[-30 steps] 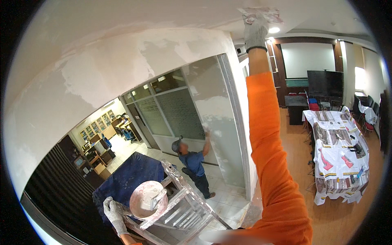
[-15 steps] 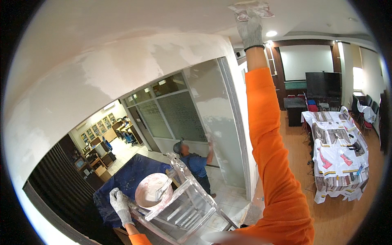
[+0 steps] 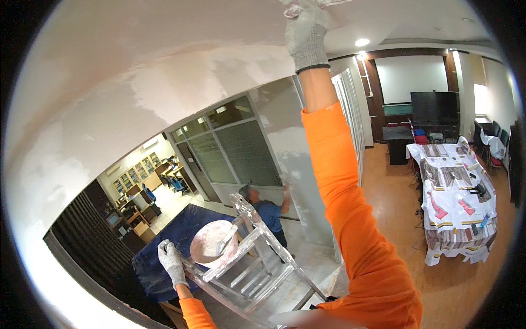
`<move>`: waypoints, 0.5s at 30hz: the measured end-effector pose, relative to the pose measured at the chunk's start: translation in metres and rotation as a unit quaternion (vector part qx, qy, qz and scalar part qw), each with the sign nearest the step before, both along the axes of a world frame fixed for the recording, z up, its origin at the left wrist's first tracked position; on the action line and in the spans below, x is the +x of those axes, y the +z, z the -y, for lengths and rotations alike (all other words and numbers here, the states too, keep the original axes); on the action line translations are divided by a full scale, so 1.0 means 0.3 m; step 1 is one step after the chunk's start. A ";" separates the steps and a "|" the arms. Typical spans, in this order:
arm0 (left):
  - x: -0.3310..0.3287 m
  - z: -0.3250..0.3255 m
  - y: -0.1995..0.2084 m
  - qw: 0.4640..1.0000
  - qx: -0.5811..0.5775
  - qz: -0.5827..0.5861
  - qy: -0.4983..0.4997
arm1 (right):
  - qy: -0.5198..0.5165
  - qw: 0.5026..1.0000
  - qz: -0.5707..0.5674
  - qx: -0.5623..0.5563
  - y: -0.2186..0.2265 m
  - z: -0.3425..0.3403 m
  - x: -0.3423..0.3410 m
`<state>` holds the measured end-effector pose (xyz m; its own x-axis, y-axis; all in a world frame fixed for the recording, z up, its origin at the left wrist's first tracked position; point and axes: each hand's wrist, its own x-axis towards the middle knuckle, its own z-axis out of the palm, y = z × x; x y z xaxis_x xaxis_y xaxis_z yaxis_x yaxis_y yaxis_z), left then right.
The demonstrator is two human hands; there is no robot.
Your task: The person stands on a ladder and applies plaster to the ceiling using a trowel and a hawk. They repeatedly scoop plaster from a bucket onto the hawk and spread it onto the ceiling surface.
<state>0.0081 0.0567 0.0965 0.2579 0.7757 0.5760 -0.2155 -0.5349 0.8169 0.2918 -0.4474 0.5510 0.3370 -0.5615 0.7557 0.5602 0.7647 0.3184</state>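
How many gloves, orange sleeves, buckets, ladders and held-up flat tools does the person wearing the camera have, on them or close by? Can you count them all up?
Gloves: 2
Orange sleeves: 2
Bucket: 1
Ladder: 1
Flat tool in the right hand: 1
Total: 7

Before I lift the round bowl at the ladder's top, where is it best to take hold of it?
Probably the left rim of the bowl, coming from the left. That curved edge is uncovered and near your left grip, while a tool leans toward the right side. The open top suggests keeping it level.
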 end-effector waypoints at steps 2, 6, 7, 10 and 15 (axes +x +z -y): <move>0.013 0.007 0.012 1.000 -0.002 -0.018 0.003 | -0.010 1.000 0.016 0.013 0.010 -0.051 -0.123; 0.025 0.004 0.006 1.000 0.006 0.001 -0.007 | -0.015 0.998 0.065 -0.016 -0.050 -0.110 -0.307; 0.012 0.047 0.030 1.000 -0.008 0.001 -0.009 | -0.020 0.996 0.072 -0.043 -0.090 -0.113 -0.334; -0.040 0.016 0.025 0.999 -0.031 -0.017 0.010 | 0.016 0.998 0.034 -0.059 -0.191 -0.104 -0.407; 0.003 -0.028 -0.015 1.000 0.009 0.008 0.008 | -0.502 0.838 -0.150 -0.153 -0.340 0.053 0.097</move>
<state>0.0091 0.0650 0.0920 0.2363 0.7692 0.5937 -0.2202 -0.5527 0.8038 0.3208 -0.4632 0.4490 0.0115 -0.4706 0.8823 0.9898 -0.1197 -0.0767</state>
